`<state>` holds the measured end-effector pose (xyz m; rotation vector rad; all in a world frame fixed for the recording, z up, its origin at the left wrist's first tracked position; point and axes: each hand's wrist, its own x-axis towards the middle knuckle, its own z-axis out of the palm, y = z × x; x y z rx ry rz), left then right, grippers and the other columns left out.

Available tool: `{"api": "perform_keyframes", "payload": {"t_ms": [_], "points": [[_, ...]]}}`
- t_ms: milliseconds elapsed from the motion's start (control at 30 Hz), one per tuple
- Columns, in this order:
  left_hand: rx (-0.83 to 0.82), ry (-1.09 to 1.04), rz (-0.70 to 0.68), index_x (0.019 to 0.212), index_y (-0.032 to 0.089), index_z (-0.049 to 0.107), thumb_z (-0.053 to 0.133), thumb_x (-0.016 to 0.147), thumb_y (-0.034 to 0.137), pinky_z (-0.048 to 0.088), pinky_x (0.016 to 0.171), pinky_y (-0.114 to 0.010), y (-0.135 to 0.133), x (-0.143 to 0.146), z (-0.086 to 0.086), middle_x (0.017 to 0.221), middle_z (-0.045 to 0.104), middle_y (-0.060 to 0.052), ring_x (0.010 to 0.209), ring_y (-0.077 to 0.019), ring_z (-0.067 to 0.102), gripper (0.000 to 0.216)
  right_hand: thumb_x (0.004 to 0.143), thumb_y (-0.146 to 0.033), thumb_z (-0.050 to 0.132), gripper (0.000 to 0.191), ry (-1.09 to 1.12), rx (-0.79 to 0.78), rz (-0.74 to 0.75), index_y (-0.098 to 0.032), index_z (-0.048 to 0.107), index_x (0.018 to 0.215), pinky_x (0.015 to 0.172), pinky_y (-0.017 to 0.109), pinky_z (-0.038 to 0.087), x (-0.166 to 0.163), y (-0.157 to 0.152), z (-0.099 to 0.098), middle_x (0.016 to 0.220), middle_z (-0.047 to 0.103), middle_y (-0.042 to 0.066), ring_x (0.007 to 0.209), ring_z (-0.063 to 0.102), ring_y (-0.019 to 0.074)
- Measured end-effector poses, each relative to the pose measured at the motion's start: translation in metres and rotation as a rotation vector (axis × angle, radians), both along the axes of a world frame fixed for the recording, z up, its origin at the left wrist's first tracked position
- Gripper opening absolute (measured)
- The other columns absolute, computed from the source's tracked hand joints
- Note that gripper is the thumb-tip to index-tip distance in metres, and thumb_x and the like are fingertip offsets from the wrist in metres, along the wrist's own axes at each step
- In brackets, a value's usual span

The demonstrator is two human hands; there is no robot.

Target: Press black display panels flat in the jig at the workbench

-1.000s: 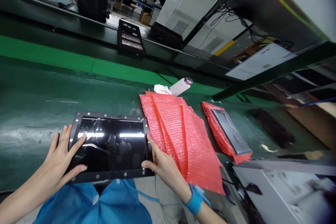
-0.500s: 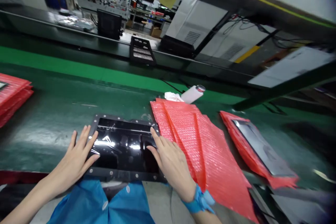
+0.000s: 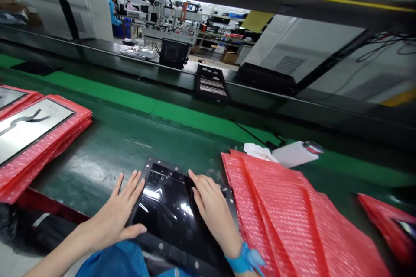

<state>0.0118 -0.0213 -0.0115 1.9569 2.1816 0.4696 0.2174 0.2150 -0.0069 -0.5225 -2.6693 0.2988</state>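
A glossy black panel point(image 3: 170, 205) lies in a dark flat frame with round pale dots along its border, at the table's front edge. My left hand point(image 3: 121, 207) rests on the left side of that frame, fingers spread and thumb reaching over the near left corner. Across the panel's right part lies my right hand point(image 3: 212, 207), palm down with fingers stretched out, wearing a blue wristband point(image 3: 245, 259). Both hands touch the panel or its frame and grip nothing. Some of the panel's right side is hidden under my right hand and forearm.
Red bubble-wrap bags point(image 3: 292, 212) lie right of the panel, with a white bottle point(image 3: 297, 153) and crumpled white tissue point(image 3: 259, 151) behind them. At left, a silver-backed screen point(image 3: 35, 125) tops stacked red bags. A co-worker point(image 3: 113, 11) is in the background.
The view has swung left, bringing the left stack further in. My right hand has shifted from the panel's right edge inward over its surface. My left hand stays at the left edge.
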Motion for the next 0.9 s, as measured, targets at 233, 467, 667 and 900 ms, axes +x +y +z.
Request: {"api": "perform_keyframes", "payload": {"t_ms": [233, 467, 667, 900], "points": [[-0.023, 0.033, 0.040, 0.158, 0.020, -0.009, 0.051, 0.096, 0.053, 0.008, 0.122, -0.063, -0.001, 0.004, 0.002, 0.166, 0.010, -0.014, 0.153, -0.0330, 0.006, 0.092, 0.097, -0.009, 0.037, 0.042, 0.186, -0.181, 0.018, -0.021, 0.045, 0.137, 0.093, 0.043, 0.048, -0.008, 0.011, -0.013, 0.112, 0.062, 0.008, 0.107, 0.056, 0.0219], [0.047, -0.068, 0.073, 0.160, 0.026, 0.003, 0.048, 0.099, 0.051, 0.010, 0.120, -0.066, 0.001, 0.005, -0.004, 0.166, 0.007, -0.013, 0.153, -0.0353, 0.002, 0.080, 0.097, -0.014, 0.039, 0.036, 0.245, -0.218, -0.023, -0.022, 0.051, 0.130, 0.090, 0.044, 0.048, -0.009, 0.012, 0.004, 0.105, 0.062, 0.008, 0.102, 0.058, 0.0229], [0.222, -0.335, 0.220, 0.142, 0.028, 0.041, 0.038, 0.104, 0.037, 0.019, 0.122, -0.061, 0.012, 0.015, -0.014, 0.166, 0.016, -0.007, 0.154, -0.0276, 0.005, 0.039, 0.100, -0.017, 0.041, 0.035, 0.349, -0.247, -0.010, -0.024, 0.051, 0.132, 0.092, 0.040, 0.049, -0.005, 0.010, 0.014, 0.106, 0.061, 0.006, 0.101, 0.059, 0.0207], [0.258, -0.476, 0.251, 0.134, 0.026, 0.047, 0.040, 0.103, 0.044, 0.021, 0.123, -0.058, 0.015, 0.019, -0.013, 0.165, 0.021, -0.009, 0.155, -0.0250, 0.002, 0.037, 0.100, -0.019, 0.044, 0.034, 0.377, -0.217, -0.001, -0.026, 0.051, 0.133, 0.090, 0.037, 0.048, -0.002, 0.011, 0.014, 0.107, 0.061, 0.005, 0.101, 0.059, 0.0198]]}}
